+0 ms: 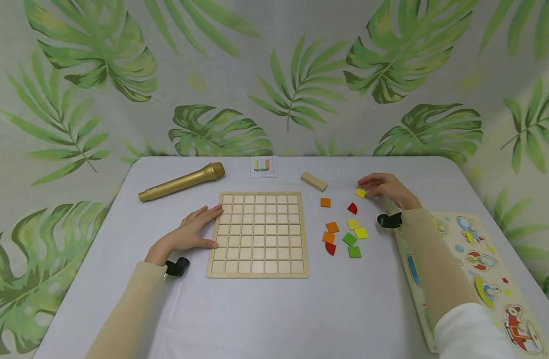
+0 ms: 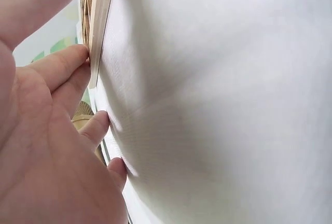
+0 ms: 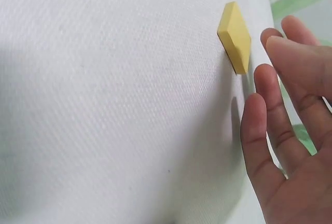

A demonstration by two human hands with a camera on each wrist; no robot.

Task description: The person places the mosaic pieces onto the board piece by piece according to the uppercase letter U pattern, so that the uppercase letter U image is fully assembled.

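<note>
A wooden grid board [image 1: 258, 234] lies flat on the white-covered table, its squares bare. My left hand [image 1: 191, 232] rests along the board's left edge, fingers extended, thumb and fingertips on the frame. In the left wrist view, fingertips [image 2: 78, 58] touch the board's rim [image 2: 102, 22] while the lower ones reach the cloth. My right hand [image 1: 386, 188] hovers beside a single yellow square tile [image 1: 360, 192], fingers loosely bent. The right wrist view shows that yellow tile [image 3: 236, 40] on the cloth, just off the thumb and fingertips, with nothing between them.
Loose orange [image 1: 332, 227], yellow [image 1: 361, 233], green [image 1: 354, 252] and red [image 1: 330, 248] pieces lie right of the board. Behind are a wooden block [image 1: 314, 181], a pattern card [image 1: 263, 167] and a gold microphone [image 1: 182, 183]. A picture puzzle board [image 1: 476, 264] lies under the right forearm.
</note>
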